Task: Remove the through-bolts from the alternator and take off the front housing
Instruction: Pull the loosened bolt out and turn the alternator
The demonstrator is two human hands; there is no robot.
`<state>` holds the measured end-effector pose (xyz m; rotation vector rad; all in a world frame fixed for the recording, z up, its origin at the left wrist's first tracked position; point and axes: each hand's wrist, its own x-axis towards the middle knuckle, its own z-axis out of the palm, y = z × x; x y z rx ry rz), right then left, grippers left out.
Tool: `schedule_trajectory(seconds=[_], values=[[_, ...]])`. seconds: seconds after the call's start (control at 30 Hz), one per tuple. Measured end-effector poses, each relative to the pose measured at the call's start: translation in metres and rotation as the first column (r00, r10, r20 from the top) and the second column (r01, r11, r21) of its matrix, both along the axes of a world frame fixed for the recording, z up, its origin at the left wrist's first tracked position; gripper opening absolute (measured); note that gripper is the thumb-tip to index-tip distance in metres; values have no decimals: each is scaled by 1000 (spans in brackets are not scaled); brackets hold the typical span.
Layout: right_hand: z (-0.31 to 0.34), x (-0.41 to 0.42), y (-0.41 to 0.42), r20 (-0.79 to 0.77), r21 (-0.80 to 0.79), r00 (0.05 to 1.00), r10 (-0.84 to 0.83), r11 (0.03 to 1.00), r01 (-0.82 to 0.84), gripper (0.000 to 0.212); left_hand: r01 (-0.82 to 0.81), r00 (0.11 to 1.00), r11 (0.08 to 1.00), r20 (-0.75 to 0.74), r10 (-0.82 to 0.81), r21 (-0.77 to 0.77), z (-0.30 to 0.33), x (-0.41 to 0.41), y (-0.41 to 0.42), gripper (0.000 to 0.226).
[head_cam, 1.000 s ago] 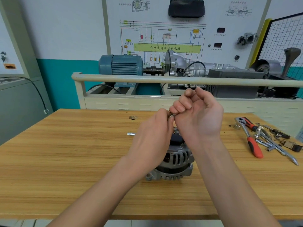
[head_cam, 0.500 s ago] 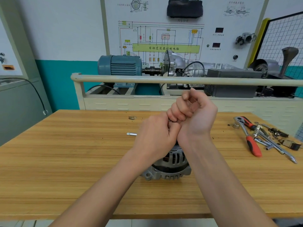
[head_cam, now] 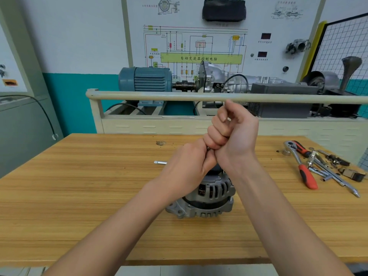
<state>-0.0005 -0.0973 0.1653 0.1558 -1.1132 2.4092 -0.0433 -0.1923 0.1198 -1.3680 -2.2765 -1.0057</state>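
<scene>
The alternator [head_cam: 207, 196] stood on the wooden bench [head_cam: 79, 196], near the middle, its ribbed silver housing facing the person and its top hidden behind both wrists. Above it the left hand [head_cam: 189, 168] was curled, its grip closed on something small and dark — a bolt head [head_cam: 208, 148], by the look of it, just peeping out where the two hands met. The right hand [head_cam: 235, 134] was balled into a fist, knuckles stacked upward, pressed against the left; whether its grip held anything I could not tell. A short metal pin [head_cam: 160, 162] lay on the bench just left of the hands. Well off to the right lay a red-handled ratchet [head_cam: 300, 164] beside a scatter of metal tools [head_cam: 334, 168].
</scene>
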Motion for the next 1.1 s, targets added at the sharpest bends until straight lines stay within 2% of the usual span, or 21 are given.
schedule_trajectory(seconds=[0.3, 0.4, 0.5, 0.63, 0.73, 0.8, 0.93, 1.1], values=[[-7, -5, 5, 43, -38, 998, 36, 999, -34, 54, 40, 999, 998, 29, -39, -45, -5, -4, 0, 24], [-9, -5, 8, 6, -28, 998, 59, 998, -59, 48, 42, 998, 998, 44, -40, -53, -6, -4, 1, 18], [-10, -5, 11, -41, -27, 998, 39, 999, -40, 36, -2, 999, 999, 45, 4, -37, -5, -5, 4, 23], [-15, -3, 9, -15, -38, 1000, 1, 999, -1, 25, -120, 992, 987, -38, 116, -105, -1, -7, 5, 24], [-13, -1, 5, 26, -50, 997, -72, 996, 73, 28, -188, 975, 971, -149, 166, -150, 0, -6, 6, 24], [-8, -1, 5, 51, -119, 996, -75, 990, 81, 31, -178, 968, 971, -206, 144, -157, 2, -5, 6, 23], [-3, 2, 3, 55, -121, 993, -100, 987, 106, 32, -96, 984, 983, -164, 70, -158, 7, -4, 5, 22], [-5, 1, -4, 45, -131, 983, -176, 975, 181, 35, -117, 990, 991, -83, 112, -66, -1, -3, 10, 22]])
